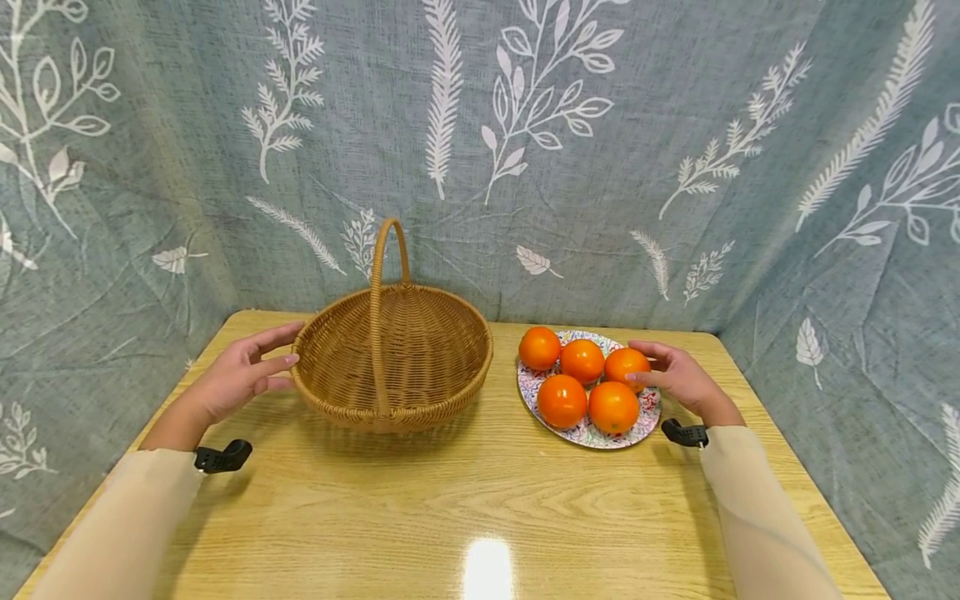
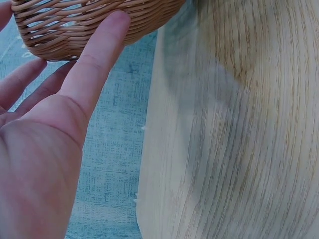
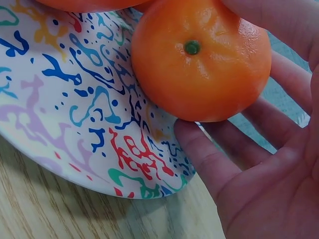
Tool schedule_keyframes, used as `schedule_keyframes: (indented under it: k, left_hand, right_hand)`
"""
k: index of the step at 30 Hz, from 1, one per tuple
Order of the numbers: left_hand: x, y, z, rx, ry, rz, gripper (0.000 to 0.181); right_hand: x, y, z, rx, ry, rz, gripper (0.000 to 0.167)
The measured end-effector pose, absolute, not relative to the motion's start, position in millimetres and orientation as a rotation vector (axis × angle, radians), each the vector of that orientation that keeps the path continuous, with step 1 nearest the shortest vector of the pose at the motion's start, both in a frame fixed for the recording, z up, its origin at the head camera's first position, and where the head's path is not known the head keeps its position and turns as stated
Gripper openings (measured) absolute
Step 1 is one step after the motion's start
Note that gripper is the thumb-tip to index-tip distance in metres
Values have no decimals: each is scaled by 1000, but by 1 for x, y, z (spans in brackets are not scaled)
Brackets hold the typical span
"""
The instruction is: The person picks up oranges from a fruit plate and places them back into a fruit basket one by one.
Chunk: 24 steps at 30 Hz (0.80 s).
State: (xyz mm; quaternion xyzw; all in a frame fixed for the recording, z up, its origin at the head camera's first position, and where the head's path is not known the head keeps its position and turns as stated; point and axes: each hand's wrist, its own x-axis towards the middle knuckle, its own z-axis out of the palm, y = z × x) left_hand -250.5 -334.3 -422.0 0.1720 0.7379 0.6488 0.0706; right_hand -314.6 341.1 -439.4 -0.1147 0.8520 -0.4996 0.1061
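Observation:
A brown wicker basket (image 1: 431, 350) with a tall arched handle stands on the left of the table. My left hand (image 1: 243, 371) touches its left rim and side with extended fingers. In the left wrist view, the thumb (image 2: 94, 64) lies straight against the weave. On the right, several oranges sit on a round plate (image 1: 528, 387) with a colourful squiggle pattern. My right hand (image 1: 678, 379) holds the rightmost back orange (image 1: 622, 367) between thumb and fingers. The right wrist view shows that orange (image 3: 209, 74) with its green stem end, still at the plate.
The wooden table (image 1: 450, 500) has a bright light reflection near its front edge. Grey-green cloth (image 1: 465, 167) with white leaf prints hangs behind it and along both sides. Black cameras are strapped to both wrists. A strip of table separates the basket from the plate.

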Motion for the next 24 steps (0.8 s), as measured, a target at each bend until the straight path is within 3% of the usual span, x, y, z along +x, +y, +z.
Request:
schedule_keyframes:
  k: [24]
  left_hand:
    - [-250, -335, -420, 524, 2184, 1974, 63]
  right_hand:
    - [-309, 345, -429, -251, 2611, -1525, 72]
